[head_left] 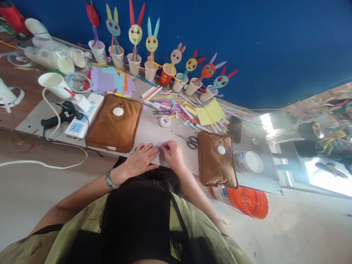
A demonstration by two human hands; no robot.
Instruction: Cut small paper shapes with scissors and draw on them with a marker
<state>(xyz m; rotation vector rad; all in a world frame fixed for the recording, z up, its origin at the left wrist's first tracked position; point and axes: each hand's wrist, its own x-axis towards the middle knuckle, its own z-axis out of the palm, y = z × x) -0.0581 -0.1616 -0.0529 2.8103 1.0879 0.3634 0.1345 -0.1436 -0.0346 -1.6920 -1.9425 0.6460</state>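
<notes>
My left hand (140,161) lies nearly flat at the table's front edge, fingers stretched out and a ring on one of them. Its fingertips reach a small piece of purple paper (159,144). From the other side, my right hand (173,156) pinches this piece between thumb and fingers, which partly hide it. Black-handled scissors (191,142) lie just to the right of my hands. Beyond the hands is a white tape roll (165,121). A brown hot-water bag (114,126) rests left of my left hand, and a second brown hot-water bag (216,161) lies on the right.
Rabbit-faced paper figures stand in paper cups (134,64) along the blue wall. Markers and pipe cleaners lie scattered near a yellow paper (210,112). On the left are coloured sheets (103,79), a power strip (84,117) and a glue gun (62,113). An orange bucket (247,201) stands below right.
</notes>
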